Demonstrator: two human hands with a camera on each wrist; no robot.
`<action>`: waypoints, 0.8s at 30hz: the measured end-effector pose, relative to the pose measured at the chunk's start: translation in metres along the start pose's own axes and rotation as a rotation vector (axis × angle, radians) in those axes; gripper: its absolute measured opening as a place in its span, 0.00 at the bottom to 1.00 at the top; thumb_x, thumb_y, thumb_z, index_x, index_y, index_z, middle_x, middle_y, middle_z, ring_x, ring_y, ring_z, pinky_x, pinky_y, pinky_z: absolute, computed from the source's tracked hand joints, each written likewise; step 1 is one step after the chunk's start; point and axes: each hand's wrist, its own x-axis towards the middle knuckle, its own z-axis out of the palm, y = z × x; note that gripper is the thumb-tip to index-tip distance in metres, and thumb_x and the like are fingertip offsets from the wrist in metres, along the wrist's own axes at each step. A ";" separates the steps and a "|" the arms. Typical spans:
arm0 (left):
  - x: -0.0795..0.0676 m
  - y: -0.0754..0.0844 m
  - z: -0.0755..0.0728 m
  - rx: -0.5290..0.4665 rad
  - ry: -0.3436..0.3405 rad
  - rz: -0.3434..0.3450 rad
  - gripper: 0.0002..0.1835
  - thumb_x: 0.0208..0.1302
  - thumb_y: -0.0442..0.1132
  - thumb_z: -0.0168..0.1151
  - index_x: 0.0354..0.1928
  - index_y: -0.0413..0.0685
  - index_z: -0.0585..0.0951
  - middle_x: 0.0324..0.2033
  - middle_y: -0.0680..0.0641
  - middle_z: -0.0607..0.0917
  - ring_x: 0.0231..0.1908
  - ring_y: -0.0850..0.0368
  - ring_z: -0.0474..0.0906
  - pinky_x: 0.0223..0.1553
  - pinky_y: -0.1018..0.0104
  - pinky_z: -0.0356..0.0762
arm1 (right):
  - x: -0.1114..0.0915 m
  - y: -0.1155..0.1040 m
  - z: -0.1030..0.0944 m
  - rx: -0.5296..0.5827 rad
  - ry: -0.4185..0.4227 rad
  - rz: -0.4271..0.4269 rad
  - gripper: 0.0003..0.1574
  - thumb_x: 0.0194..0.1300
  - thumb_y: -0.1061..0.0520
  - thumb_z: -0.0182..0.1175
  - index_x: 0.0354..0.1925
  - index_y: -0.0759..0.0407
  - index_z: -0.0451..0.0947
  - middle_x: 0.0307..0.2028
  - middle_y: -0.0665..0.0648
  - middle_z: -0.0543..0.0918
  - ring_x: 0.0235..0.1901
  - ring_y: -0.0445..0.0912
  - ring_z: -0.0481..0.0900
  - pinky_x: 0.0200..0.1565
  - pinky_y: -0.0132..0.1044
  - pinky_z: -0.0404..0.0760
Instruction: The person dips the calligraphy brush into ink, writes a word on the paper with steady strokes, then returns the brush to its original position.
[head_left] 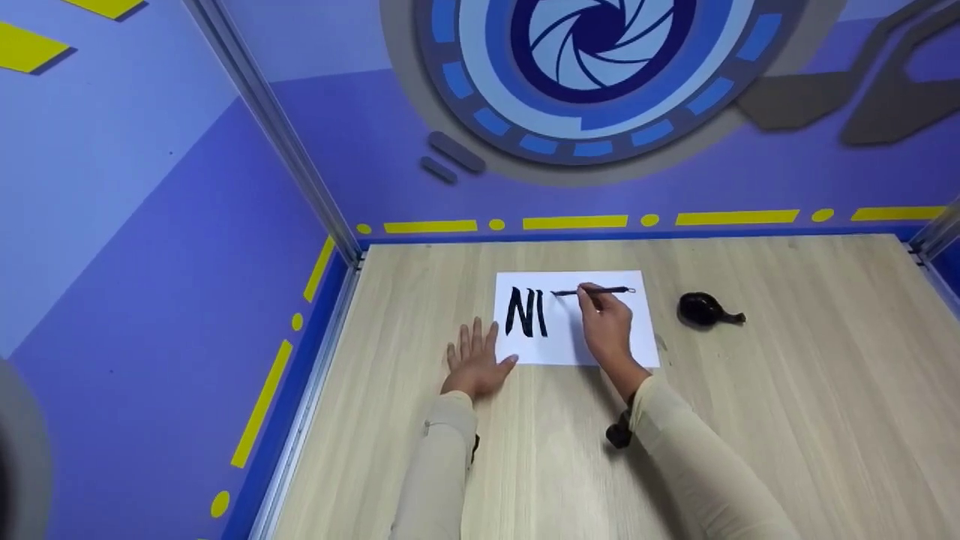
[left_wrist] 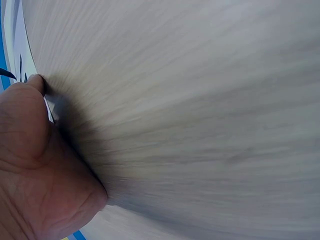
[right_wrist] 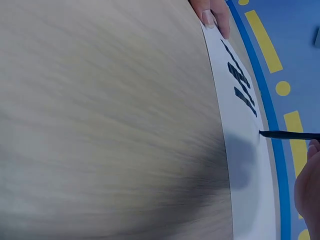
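A white sheet of paper lies on the wooden table, with thick black strokes that look like "NI" on its left half. My right hand pinches a dark brush over the sheet. In the right wrist view the tip of the brush is at the paper, just past the last stroke; whether it touches I cannot tell. My left hand rests with spread fingers at the sheet's left edge, its thumb on the lower left corner. The left wrist view shows mainly the palm's heel.
A glossy black ink dish with a short handle stands on the table right of the paper. Blue and purple panels with yellow marks bound the table at the back and left. A metal rail marks their corner.
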 end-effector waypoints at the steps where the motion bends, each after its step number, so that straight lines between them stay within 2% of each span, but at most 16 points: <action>1: 0.002 -0.001 0.002 0.009 0.001 -0.001 0.45 0.80 0.70 0.43 0.88 0.68 0.38 0.87 0.50 0.26 0.86 0.43 0.17 0.84 0.34 0.20 | 0.000 0.000 0.000 -0.001 0.003 -0.007 0.17 0.78 0.52 0.64 0.55 0.60 0.89 0.52 0.61 0.93 0.51 0.53 0.89 0.50 0.30 0.81; 5: 0.007 -0.003 0.006 0.031 0.008 -0.003 0.46 0.79 0.71 0.43 0.88 0.68 0.37 0.87 0.50 0.25 0.86 0.43 0.17 0.84 0.34 0.22 | -0.001 -0.001 0.000 -0.005 0.009 -0.027 0.15 0.77 0.54 0.65 0.54 0.62 0.89 0.52 0.62 0.93 0.51 0.54 0.90 0.54 0.37 0.83; 8: 0.006 -0.003 0.006 0.011 0.015 -0.001 0.45 0.80 0.71 0.43 0.88 0.67 0.39 0.87 0.49 0.27 0.87 0.42 0.19 0.84 0.33 0.23 | -0.002 -0.002 -0.001 -0.011 0.005 -0.020 0.15 0.78 0.53 0.65 0.54 0.62 0.89 0.51 0.62 0.93 0.51 0.55 0.89 0.53 0.40 0.83; 16: -0.003 0.003 -0.002 -0.031 0.018 0.010 0.44 0.81 0.67 0.45 0.88 0.63 0.42 0.88 0.46 0.30 0.87 0.40 0.21 0.84 0.33 0.23 | -0.004 -0.004 -0.004 -0.039 0.014 -0.013 0.15 0.78 0.49 0.64 0.48 0.59 0.89 0.42 0.61 0.92 0.44 0.51 0.87 0.45 0.34 0.79; 24: 0.002 0.000 0.003 0.003 0.010 0.002 0.45 0.81 0.68 0.43 0.88 0.65 0.38 0.87 0.47 0.26 0.86 0.41 0.18 0.84 0.33 0.21 | -0.008 -0.006 -0.005 0.000 0.012 0.008 0.14 0.76 0.50 0.67 0.40 0.61 0.88 0.36 0.61 0.91 0.36 0.47 0.83 0.38 0.30 0.78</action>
